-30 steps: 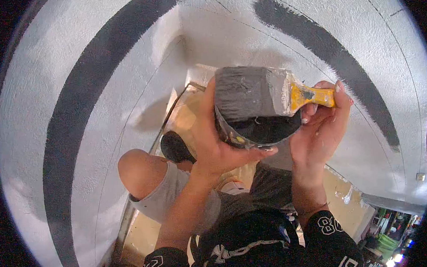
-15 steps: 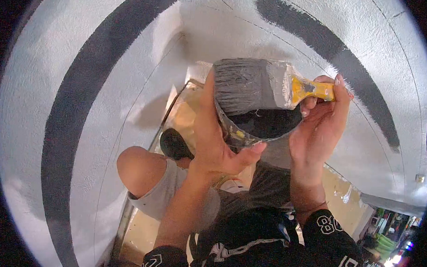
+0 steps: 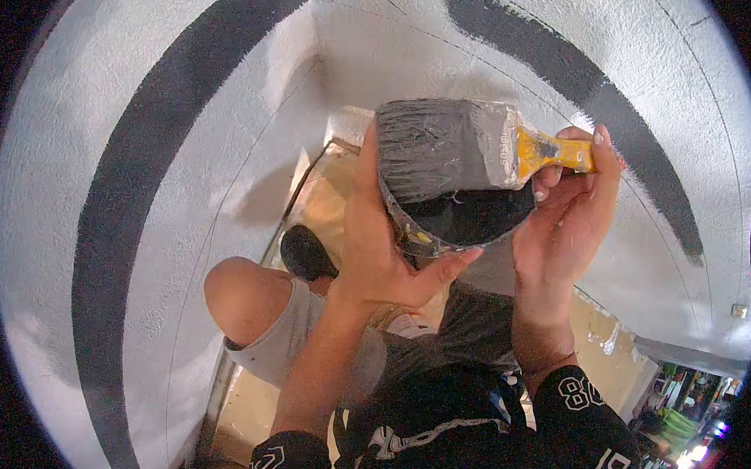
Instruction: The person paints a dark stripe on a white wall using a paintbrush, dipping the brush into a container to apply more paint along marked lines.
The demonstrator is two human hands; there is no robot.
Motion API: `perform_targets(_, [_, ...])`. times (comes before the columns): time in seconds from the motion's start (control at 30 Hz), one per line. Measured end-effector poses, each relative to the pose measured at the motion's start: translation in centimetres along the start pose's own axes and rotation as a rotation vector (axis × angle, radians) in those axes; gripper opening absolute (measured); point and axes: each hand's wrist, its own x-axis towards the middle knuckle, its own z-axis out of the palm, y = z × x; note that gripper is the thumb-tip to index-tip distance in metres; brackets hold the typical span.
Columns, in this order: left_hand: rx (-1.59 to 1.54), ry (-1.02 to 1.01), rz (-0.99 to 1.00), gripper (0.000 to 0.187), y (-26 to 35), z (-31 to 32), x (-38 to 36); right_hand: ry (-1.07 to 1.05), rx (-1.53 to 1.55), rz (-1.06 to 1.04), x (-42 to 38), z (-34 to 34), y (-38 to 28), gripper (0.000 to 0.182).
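A round paint container [image 3: 417, 238] with dark paint [image 3: 467, 218] inside and paint smears on its outer wall is gripped by my left hand [image 3: 383, 268], thumb along the near side. Across its mouth lies a wide paintbrush [image 3: 445, 150], its bristles coated in dark grey paint and pointing left. My right hand [image 3: 568, 216] pinches the yellow handle of the brush between thumb and fingers, at the right of the container. The far rim is hidden behind the brush.
White textured walls meet at a corner ahead. A broad dark painted curve [image 3: 115, 217] runs down the left wall, another dark stripe [image 3: 596, 85] crosses the right one. Thin drawn lines mark both. My bent knee [image 3: 245, 300] is below left; assorted clutter [image 3: 679, 410] stands at lower right.
The brush has shifted slightly right across the container's mouth, with my right hand moving along with it. My left hand and the container stay nearly in place.
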Motion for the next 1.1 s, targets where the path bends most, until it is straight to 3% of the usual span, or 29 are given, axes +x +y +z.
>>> perform_targets(0.03, [-0.063,0.015,-0.085,0.117,0.2,0.1,0.0,0.03,0.007,0.002,0.0,0.1,0.0,0.027])
perform_targets(0.37, [0.086,-0.04,-0.085,0.115,-0.1,-0.5,-0.2,0.079,-0.061,-0.066,0.2,0.1,0.1,0.024])
perform_targets(0.57, [0.095,0.008,0.018,0.132,-0.2,-0.1,0.0,-0.017,0.043,0.02,0.2,-0.2,0.1,0.025])
perform_targets(0.67, [-0.067,0.013,-0.122,0.143,-0.4,-0.2,0.0,0.092,-0.012,0.008,0.2,0.4,0.0,0.026])
perform_targets(0.73, [-0.024,0.017,-0.214,0.147,-0.2,-0.5,-0.2,-0.032,0.006,0.034,0.2,-0.1,0.1,0.026])
perform_targets(0.83, [0.03,0.045,-0.095,0.147,-0.8,-0.4,-0.5,0.039,0.027,0.006,0.2,0.6,0.1,0.026])
perform_targets(0.97, [-0.087,0.08,-0.229,0.149,-0.3,-0.2,-0.3,0.018,0.036,-0.006,0.2,0.4,0.4,0.026])
perform_targets(1.1, [0.082,0.032,0.046,0.151,-1.0,-0.7,0.0,0.008,0.023,-0.005,0.2,0.6,0.3,0.027])
